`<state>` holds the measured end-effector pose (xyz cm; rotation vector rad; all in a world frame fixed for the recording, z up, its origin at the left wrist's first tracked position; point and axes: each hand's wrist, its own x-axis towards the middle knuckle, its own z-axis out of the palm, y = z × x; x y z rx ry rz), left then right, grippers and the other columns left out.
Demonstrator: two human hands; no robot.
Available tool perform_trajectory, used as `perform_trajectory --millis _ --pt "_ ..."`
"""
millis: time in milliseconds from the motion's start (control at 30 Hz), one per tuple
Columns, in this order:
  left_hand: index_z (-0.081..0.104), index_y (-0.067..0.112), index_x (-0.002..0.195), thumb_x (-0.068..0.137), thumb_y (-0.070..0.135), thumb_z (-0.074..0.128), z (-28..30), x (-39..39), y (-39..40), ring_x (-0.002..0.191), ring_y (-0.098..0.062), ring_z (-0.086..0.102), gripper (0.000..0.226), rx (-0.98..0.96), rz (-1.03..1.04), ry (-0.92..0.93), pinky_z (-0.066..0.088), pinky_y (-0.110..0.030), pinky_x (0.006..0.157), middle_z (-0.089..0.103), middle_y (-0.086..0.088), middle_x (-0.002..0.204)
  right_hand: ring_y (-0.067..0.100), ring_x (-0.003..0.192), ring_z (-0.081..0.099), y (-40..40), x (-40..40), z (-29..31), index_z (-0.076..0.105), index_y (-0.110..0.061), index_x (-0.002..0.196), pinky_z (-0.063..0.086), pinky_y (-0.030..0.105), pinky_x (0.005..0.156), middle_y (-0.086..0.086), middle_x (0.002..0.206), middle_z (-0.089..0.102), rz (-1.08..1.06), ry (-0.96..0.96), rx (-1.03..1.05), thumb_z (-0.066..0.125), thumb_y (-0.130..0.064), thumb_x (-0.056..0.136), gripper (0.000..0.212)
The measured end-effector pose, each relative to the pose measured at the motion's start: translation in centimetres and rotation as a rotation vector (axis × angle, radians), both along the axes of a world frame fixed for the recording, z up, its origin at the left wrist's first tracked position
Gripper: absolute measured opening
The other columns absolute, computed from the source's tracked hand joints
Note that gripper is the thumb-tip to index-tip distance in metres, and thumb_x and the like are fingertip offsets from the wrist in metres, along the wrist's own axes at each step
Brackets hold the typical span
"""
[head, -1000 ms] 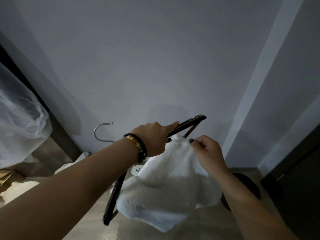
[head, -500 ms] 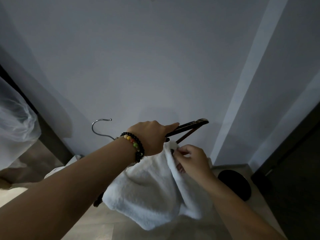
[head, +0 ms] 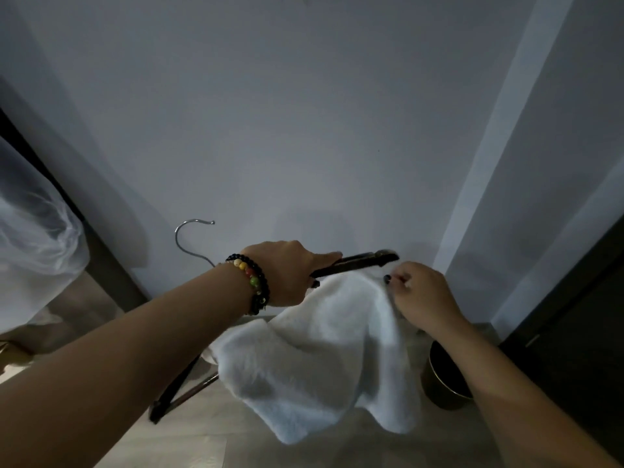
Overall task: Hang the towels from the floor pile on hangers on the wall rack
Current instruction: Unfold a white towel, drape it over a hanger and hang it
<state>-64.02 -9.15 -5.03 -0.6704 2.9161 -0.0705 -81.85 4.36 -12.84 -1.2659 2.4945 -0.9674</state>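
**Towel half on the hanger, and it can still slide off**

The left hand (head: 285,270) grips the dark hanger (head: 354,263) near its upper arm, with the fingers curled round the bar and the forefinger lying straight along it. The metal hook (head: 189,239) of the hanger points to the left, toward the wall (head: 304,130). The right hand (head: 422,295) pinches the upper edge of the white towel (head: 320,359) between thumb and fingertips, just under the far end of the hanger. The towel hangs in loose folds below both hands, above the floor (head: 202,440). I cannot tell if the cloth already passes over the lower bar or only lies against it.

The wall rack and the floor pile are not in view here, so this towel is, I judge, in the middle of being put on the hanger.

Several things can go wrong. The hanger is tilted steeply, so the soft cloth may slip down along the bar and fall if the pinch is released too early. If more cloth hangs on one side, its weight may pull the rest off. A dark round bin (head: 442,390) stands on the floor near the towel's lower corner; a dropped towel may land in it.
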Motion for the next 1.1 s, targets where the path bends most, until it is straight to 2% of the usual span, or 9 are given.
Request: perform_trajectory --millis 133,267,400,500,667,767,867,933,1100 --pt "0.022 0.044 0.147 0.1 0.036 0.042 -0.4 -0.2 1.0 0.065 -0.013 0.051 0.052 -0.036 -0.059 -0.09 0.054 -0.031 0.066 0.047 0.008 0.076 0.021 0.085 0.057 1.1 0.0 0.3 0.063 -0.008 0.088 0.05 0.034 0.069 0.003 0.094 0.063 -0.049 0.181 0.116 0.059 -0.021 0.086 0.013" --pt "0.055 0.027 0.123 0.099 0.035 0.045 -0.3 -0.7 1.1 0.064 -0.011 0.048 0.027 -0.073 -0.116 -0.16 0.047 -0.029 0.061 0.052 0.007 0.079 0.017 0.114 0.046 0.5 1.7 2.5 0.052 -0.016 0.123 0.04 0.028 0.094 -0.003 0.12 0.05 0.222 0.311 -0.031 0.069 -0.027 0.08 0.048" --pt "0.059 0.018 0.102 0.098 0.037 0.046 0.5 -0.7 1.3 0.058 -0.011 0.045 0.024 -0.141 -0.165 -0.173 0.044 -0.028 0.058 0.043 0.007 0.069 0.01 0.071 0.058 -1.9 2.6 2.7 0.066 -0.025 0.084 0.043 0.021 0.06 -0.01 0.078 0.062 0.453 -0.003 0.192 0.073 -0.037 0.079 0.014" --pt "0.059 0.018 0.105 0.097 0.043 0.047 0.5 0.6 0.7 0.067 -0.017 0.051 0.029 -0.17 -0.17 -0.104 0.045 -0.03 0.064 0.054 0.004 0.076 0.009 0.06 0.049 -2.7 2.8 2.2 0.06 -0.023 0.069 0.036 0.023 0.056 -0.006 0.068 0.055 0.537 -0.007 0.183 0.071 -0.037 0.081 0.022" --pt "0.07 0.008 0.104 0.091 0.017 0.059 -3.7 5.7 -1.1 0.088 -0.022 0.066 0.02 -0.236 -0.228 0.758 0.054 -0.032 0.075 0.069 -0.005 0.102 0.009 0.06 0.046 -2.5 3.1 0.6 0.046 -0.023 0.062 0.035 0.026 0.056 -0.008 0.066 0.047 0.459 0.104 0.077 0.064 -0.038 0.087 0.033" --pt "0.067 0.002 0.097 0.085 0.007 0.062 -8.1 9.1 -0.1 0.095 -0.016 0.055 0.014 -0.18 0.09 1.2 0.044 -0.018 0.085 0.057 -0.006 0.105 0.009 0.054 0.043 -1.8 1.8 0.7 0.044 -0.018 0.06 0.03 0.027 0.053 -0.007 0.06 0.043 0.369 0.011 0.006 0.067 -0.038 0.085 0.039" --pt "0.057 0.013 0.102 0.089 0.018 0.062 -10.9 10.2 0.3 0.1 -0.016 0.053 0.014 0.206 0.623 1.282 0.039 -0.007 0.078 0.05 0.004 0.107 0.004 0.046 0.038 -1.3 1.3 2.0 0.044 -0.017 0.058 0.027 0.023 0.049 -0.01 0.052 0.041 0.305 -0.118 -0.048 0.07 -0.033 0.084 0.039" --pt "0.052 0.021 0.109 0.092 0.028 0.06 -11.5 9.7 -1.0 0.109 -0.02 0.053 0.02 0.51 0.848 1.265 0.045 -0.022 0.086 0.053 0.004 0.113 0.004 0.043 0.037 -1.4 1.3 3.2 0.043 -0.018 0.054 0.025 0.019 0.046 -0.011 0.045 0.039 0.273 -0.152 -0.078 0.072 -0.038 0.08 0.044" --pt "0.056 0.014 0.087 0.099 0.037 0.044 -9.0 8.2 -2.3 0.081 -0.015 0.055 0.029 0.728 0.749 1.292 0.041 -0.028 0.067 0.058 0.003 0.084 0.005 0.043 0.035 -2.0 1.5 5.1 0.042 -0.016 0.052 0.026 0.021 0.048 -0.01 0.044 0.038 0.274 -0.081 -0.157 0.072 -0.044 0.077 0.047"
